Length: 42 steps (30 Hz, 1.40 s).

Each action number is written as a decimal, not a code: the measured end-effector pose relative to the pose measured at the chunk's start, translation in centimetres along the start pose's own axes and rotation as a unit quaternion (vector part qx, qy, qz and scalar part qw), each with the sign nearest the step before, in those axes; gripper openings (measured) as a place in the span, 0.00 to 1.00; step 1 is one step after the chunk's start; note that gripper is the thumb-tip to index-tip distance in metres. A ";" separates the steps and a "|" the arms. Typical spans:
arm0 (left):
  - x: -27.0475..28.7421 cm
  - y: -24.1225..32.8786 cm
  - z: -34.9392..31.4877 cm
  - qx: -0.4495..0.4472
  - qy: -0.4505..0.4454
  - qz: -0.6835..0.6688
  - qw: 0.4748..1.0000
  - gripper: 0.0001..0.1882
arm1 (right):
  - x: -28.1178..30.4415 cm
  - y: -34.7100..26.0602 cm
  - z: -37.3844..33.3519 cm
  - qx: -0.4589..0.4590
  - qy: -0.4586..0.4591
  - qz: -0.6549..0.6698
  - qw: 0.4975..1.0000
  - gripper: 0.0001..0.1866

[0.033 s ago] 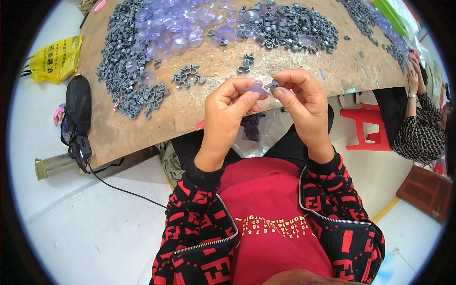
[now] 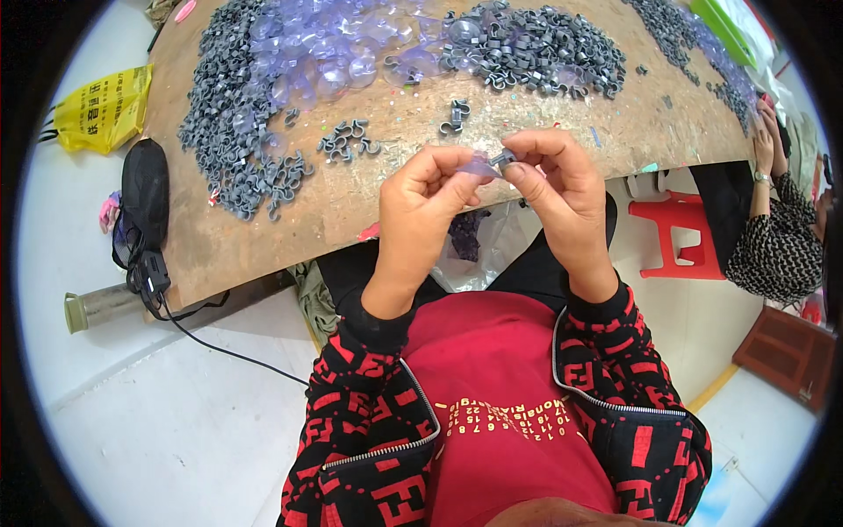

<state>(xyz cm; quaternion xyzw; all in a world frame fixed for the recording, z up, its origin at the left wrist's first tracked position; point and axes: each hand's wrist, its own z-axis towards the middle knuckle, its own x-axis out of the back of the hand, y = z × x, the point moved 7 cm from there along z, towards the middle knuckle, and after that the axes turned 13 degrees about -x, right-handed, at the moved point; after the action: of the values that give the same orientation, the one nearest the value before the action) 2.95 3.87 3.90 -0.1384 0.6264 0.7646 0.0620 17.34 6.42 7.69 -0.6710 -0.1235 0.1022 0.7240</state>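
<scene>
My left hand (image 2: pixel 428 198) is closed, pinching a clear purplish suction cup (image 2: pixel 480 165) between thumb and fingers. Opposite it, the thumb and fingertips of my right hand (image 2: pixel 562 189) grip a small grey plastic clip (image 2: pixel 502 159). Clip and cup meet in front of me, just above the table's near edge; my fingertips partly hide the join. Beyond my hands a pair of loose grey clips (image 2: pixel 455 117) lies on the wooden table (image 2: pixel 404 119). A small cluster of grey clips (image 2: pixel 347 140) rests to their left.
Grey clips (image 2: pixel 228 105) form a heap at left, another grey clip heap (image 2: pixel 544 48) lies at centre-right, and suction cups (image 2: pixel 325 44) are piled between. A yellow bag (image 2: pixel 105 110) and black case (image 2: pixel 145 193) are left. At right sit a red stool (image 2: pixel 676 233) and another person (image 2: pixel 773 237).
My left hand has brought the suction cup slightly to the right, up against the grey clip. My right hand stays almost still.
</scene>
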 end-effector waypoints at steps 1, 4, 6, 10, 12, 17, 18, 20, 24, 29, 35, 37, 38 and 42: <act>0.0 -0.1 -0.1 0.000 0.000 0.001 1.000 0.08 | 0.0 0.2 0.1 0.000 0.000 0.001 1.000 0.11; 0.1 1.1 -0.2 -0.093 -0.016 0.178 0.980 0.08 | 0.0 -0.4 0.1 0.049 0.011 -0.087 0.995 0.12; 0.0 1.3 -0.2 -0.107 -0.017 0.181 0.978 0.09 | -0.1 -0.9 0.1 0.071 0.016 -0.141 0.987 0.12; 0.0 0.8 -0.4 -0.058 -0.006 0.083 0.995 0.09 | 0.0 -0.6 0.0 0.072 0.018 -0.119 0.990 0.13; 0.0 0.3 -0.5 -0.008 0.012 0.014 1.000 0.09 | 0.1 -0.1 0.0 0.045 0.020 -0.068 0.996 0.12; 0.2 0.1 -0.4 -0.008 0.016 0.027 0.999 0.09 | 0.5 1.0 0.1 -0.026 0.011 0.076 0.997 0.11; 0.3 0.1 -0.4 -0.008 0.015 0.036 0.999 0.09 | 0.3 1.1 0.2 -0.033 -0.001 0.061 0.998 0.11; 0.3 0.1 -0.4 -0.021 0.009 0.054 0.998 0.09 | 0.2 1.3 0.3 -0.031 -0.004 0.045 0.999 0.11; 0.5 -0.3 -0.3 -0.054 -0.012 0.097 0.994 0.10 | 0.0 1.4 0.4 -0.045 0.001 0.007 0.999 0.10; 0.3 -1.2 -0.1 -0.037 -0.005 0.053 0.998 0.09 | -0.1 2.2 0.8 -0.002 -0.008 -0.027 1.000 0.11; 0.8 0.3 0.1 -0.127 -0.014 0.185 0.974 0.08 | -0.1 1.6 0.7 0.020 -0.003 -0.082 0.996 0.11; 0.5 1.3 0.2 -0.167 -0.020 0.206 0.964 0.08 | 0.0 1.3 0.7 0.027 0.001 -0.092 0.995 0.11; 0.2 2.2 0.3 -0.205 -0.029 0.252 0.945 0.08 | -0.1 1.1 0.7 0.050 -0.001 -0.102 0.994 0.11; -0.2 3.2 0.2 -0.255 -0.052 0.320 0.911 0.06 | -0.3 0.9 0.6 0.158 0.003 -0.161 0.974 0.11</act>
<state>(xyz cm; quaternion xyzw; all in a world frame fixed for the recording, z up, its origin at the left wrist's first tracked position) 2.25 3.42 7.06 0.0983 0.4167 0.8832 -0.1915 16.86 6.93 6.80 -0.5196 -0.2100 0.0002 0.8282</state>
